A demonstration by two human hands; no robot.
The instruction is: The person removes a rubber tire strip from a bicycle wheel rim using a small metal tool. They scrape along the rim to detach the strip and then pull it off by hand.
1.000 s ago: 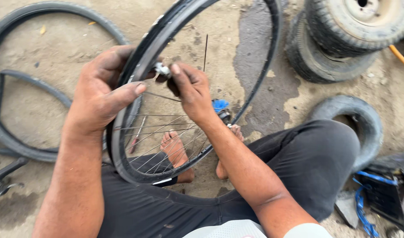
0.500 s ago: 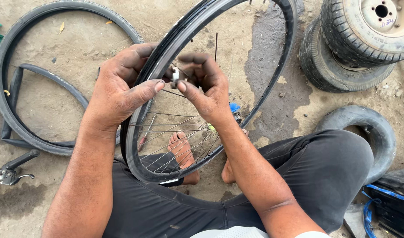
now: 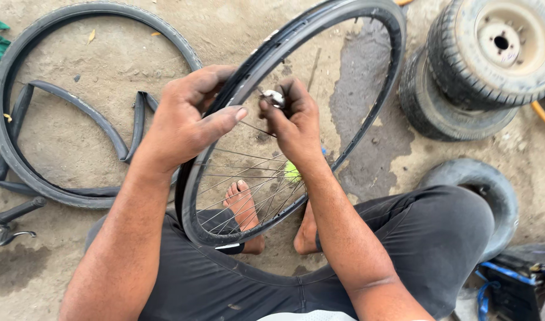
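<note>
- We see one spoked bicycle wheel (image 3: 367, 113) standing tilted in the middle of the frame, its lower rim resting against our dark trousers (image 3: 415, 244).
- Our left hand (image 3: 186, 122) wraps the wheel's left rim, fingers curled round the tyre and thumb stretched toward the centre.
- Our right hand (image 3: 293, 122) sits just right of it, inside the rim, fingertips pinched on one small silvery metal part (image 3: 274, 97) at the rim's inner edge; what kind of part it is we cannot tell.
- Two bare feet (image 3: 244, 208) show through and below the spokes, low centre.
- One loose bicycle tyre (image 3: 11, 77) lies flat on the dirt at upper left, with one limp black inner tube (image 3: 88, 122) draped inside it.
- Two small thick tyres are stacked at upper right, the top one (image 3: 492, 50) on a pale hub.
- One more small tyre (image 3: 492, 196) lies at lower right, beside our knee.
- One dark metal tool (image 3: 8, 223) lies at the left edge.
</note>
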